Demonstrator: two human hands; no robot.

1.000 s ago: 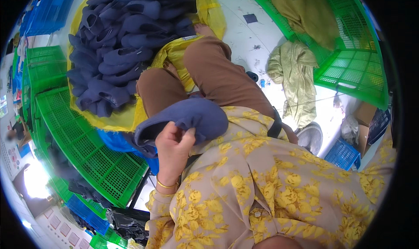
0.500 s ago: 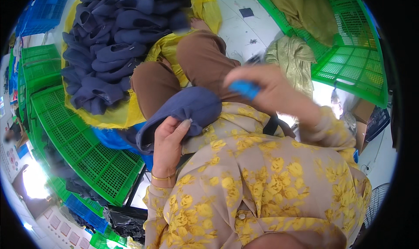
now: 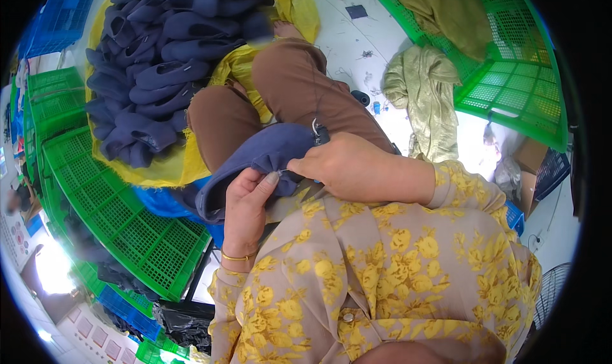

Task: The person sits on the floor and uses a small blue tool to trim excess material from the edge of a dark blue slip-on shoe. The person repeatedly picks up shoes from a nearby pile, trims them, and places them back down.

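Observation:
Over my lap lies a navy soft cloth piece (image 3: 268,144) that looks like a hat, its rounded side up and a gathered fold at its near edge. My left hand (image 3: 247,201) pinches that fold between thumb and fingers. My right hand (image 3: 354,166) is closed right beside it, finger and thumb pressed together on what looks like a thin needle at the gather. Just above the right knuckles shows a small curved metal piece with a dark part (image 3: 319,131); its kind is unclear.
Many similar navy pieces (image 3: 167,77) heap on a yellow woven sack (image 3: 293,7) beyond my knees. Green plastic crates (image 3: 121,217) stand at the left, another green crate (image 3: 510,90) at the far right. Shiny pale cloth (image 3: 427,102) hangs there. A dark spool (image 3: 360,97) and thread scraps lie on the floor.
My right hand, raised and blurred to the right with blue on a finger, has come down and in to the gathered fold. My left hand keeps its hold on the navy piece.

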